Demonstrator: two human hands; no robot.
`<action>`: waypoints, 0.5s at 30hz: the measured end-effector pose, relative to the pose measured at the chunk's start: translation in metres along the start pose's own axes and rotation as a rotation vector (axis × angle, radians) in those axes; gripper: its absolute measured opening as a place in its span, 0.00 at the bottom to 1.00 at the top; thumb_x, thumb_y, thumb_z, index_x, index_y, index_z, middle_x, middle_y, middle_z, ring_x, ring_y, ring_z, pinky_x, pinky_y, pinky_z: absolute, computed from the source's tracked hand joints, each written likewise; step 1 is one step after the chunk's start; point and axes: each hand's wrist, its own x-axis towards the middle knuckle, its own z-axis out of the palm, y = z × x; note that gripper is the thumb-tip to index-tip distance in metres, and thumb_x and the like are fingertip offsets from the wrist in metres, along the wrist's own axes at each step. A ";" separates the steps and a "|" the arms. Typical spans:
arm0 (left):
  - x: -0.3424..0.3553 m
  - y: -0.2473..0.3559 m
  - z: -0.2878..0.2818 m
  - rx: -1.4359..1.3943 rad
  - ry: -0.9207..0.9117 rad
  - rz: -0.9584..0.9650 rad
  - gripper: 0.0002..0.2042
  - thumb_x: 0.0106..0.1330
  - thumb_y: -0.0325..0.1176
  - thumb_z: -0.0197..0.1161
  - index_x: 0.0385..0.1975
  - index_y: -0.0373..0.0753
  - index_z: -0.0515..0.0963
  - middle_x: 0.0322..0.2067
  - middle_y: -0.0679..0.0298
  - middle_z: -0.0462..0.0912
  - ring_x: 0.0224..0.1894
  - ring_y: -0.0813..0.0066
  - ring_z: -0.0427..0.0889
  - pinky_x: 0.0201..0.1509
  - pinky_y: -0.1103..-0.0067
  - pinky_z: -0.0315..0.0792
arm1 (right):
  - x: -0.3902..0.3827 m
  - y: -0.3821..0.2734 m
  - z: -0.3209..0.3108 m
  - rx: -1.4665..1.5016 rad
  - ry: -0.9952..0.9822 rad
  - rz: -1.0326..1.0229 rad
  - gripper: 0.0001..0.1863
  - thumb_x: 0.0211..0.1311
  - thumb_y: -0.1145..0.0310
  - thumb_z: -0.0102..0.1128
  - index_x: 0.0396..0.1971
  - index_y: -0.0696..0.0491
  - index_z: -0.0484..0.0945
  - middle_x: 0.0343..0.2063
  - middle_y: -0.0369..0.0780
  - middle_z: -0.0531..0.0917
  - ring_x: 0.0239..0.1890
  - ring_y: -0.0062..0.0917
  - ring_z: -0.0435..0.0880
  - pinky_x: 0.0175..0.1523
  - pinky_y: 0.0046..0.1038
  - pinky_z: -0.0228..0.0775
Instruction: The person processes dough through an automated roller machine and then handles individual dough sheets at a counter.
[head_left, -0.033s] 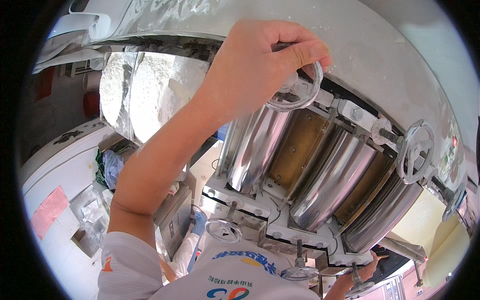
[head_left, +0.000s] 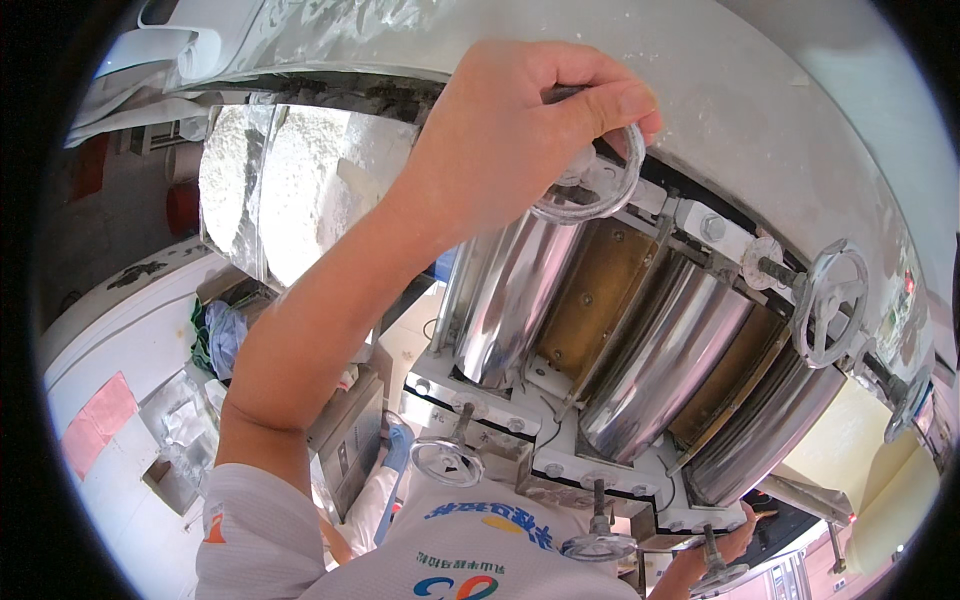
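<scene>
My left hand [head_left: 520, 130] is closed around the rim of a metal handwheel [head_left: 605, 205] at the far side of a roller machine. Its thumb and fingers pinch the top of the rim. Just below that wheel lies a shiny steel roller [head_left: 515, 300]. A second roller [head_left: 670, 355] and a third roller [head_left: 770, 430] step down to the right. Low on the right, my right hand [head_left: 740, 535] is by the machine's near edge, beside a small handwheel [head_left: 718, 577]. Most of its fingers are hidden by the frame.
More handwheels stick out: one [head_left: 832, 303] at far right and another [head_left: 447, 460] near my body. Brown metal plates [head_left: 598, 290] sit between the rollers. White floury material [head_left: 300, 190] fills a clear-sided hopper at left. A yellowish sheet [head_left: 885, 480] hangs at right.
</scene>
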 end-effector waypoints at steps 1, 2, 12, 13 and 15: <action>0.000 0.000 0.000 0.001 0.000 0.005 0.12 0.77 0.34 0.61 0.37 0.33 0.87 0.33 0.66 0.88 0.36 0.82 0.83 0.45 0.81 0.78 | 0.001 0.005 0.001 0.037 0.000 0.017 0.25 0.77 0.55 0.39 0.46 0.55 0.85 0.44 0.44 0.88 0.46 0.34 0.87 0.53 0.36 0.77; 0.000 0.001 0.000 0.003 -0.001 0.010 0.12 0.78 0.34 0.61 0.37 0.33 0.87 0.33 0.65 0.88 0.36 0.82 0.83 0.44 0.81 0.78 | 0.001 0.003 0.001 0.025 0.007 0.028 0.26 0.77 0.54 0.39 0.46 0.56 0.85 0.43 0.43 0.88 0.46 0.34 0.86 0.53 0.36 0.77; -0.001 0.001 0.000 0.045 0.003 0.031 0.13 0.78 0.34 0.60 0.35 0.34 0.87 0.32 0.68 0.88 0.35 0.84 0.82 0.43 0.83 0.77 | 0.001 0.011 -0.002 0.173 -0.051 0.106 0.26 0.77 0.51 0.42 0.50 0.55 0.85 0.46 0.42 0.86 0.46 0.32 0.85 0.53 0.36 0.77; -0.001 0.002 0.000 0.051 0.001 0.033 0.13 0.78 0.34 0.60 0.35 0.34 0.87 0.32 0.68 0.88 0.35 0.85 0.82 0.43 0.83 0.76 | 0.001 0.011 -0.003 0.185 -0.065 0.084 0.26 0.77 0.51 0.43 0.50 0.55 0.84 0.46 0.43 0.86 0.46 0.32 0.85 0.53 0.35 0.77; -0.001 0.004 0.000 0.064 0.000 0.035 0.13 0.78 0.34 0.60 0.35 0.34 0.87 0.32 0.68 0.88 0.35 0.85 0.82 0.43 0.83 0.76 | -0.004 -0.001 -0.001 0.090 -0.042 0.000 0.26 0.76 0.52 0.43 0.49 0.55 0.85 0.45 0.43 0.86 0.46 0.32 0.85 0.52 0.35 0.77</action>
